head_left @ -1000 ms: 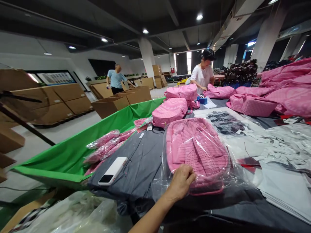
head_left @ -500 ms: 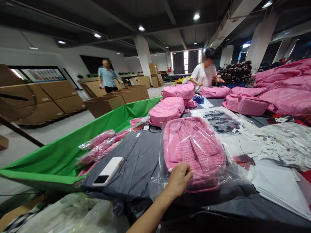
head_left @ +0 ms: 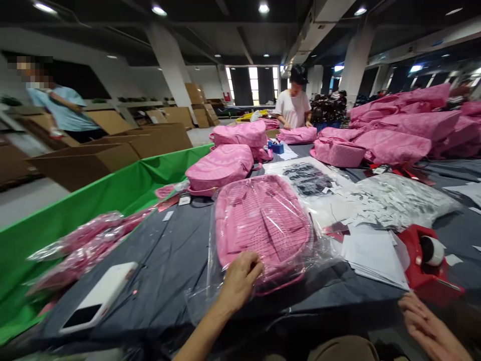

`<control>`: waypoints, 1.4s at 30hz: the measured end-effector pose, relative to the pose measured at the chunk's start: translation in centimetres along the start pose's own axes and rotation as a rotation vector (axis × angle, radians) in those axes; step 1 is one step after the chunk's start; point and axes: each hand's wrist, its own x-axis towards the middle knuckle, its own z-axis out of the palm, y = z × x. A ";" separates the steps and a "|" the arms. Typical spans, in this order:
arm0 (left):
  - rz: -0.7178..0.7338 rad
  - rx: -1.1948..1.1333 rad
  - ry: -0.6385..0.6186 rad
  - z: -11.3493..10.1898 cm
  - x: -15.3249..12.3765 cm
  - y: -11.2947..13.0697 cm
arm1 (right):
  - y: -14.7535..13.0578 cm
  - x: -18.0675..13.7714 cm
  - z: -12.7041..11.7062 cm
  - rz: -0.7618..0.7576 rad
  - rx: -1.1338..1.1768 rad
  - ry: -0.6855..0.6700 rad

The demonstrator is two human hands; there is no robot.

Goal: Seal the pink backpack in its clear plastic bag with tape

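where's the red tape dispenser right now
The red tape dispenser sits at the table's right edge, beside the paper stack and just beyond the right hand.

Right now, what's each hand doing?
Left hand: closed on the near edge of the bagged pink backpack.
Right hand: open, holding nothing, near the red tape dispenser.

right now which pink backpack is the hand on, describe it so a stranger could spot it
On the grey-covered table, find the near edge, where the left hand rests. It presses on the backpack lying flat inside a clear plastic bag. The pink backpacks behind it are unbagged.
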 end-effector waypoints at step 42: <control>0.178 0.228 0.135 -4.6 -3.7 -3.4 | -21.0 9.9 22.9 -0.773 -0.856 -1.083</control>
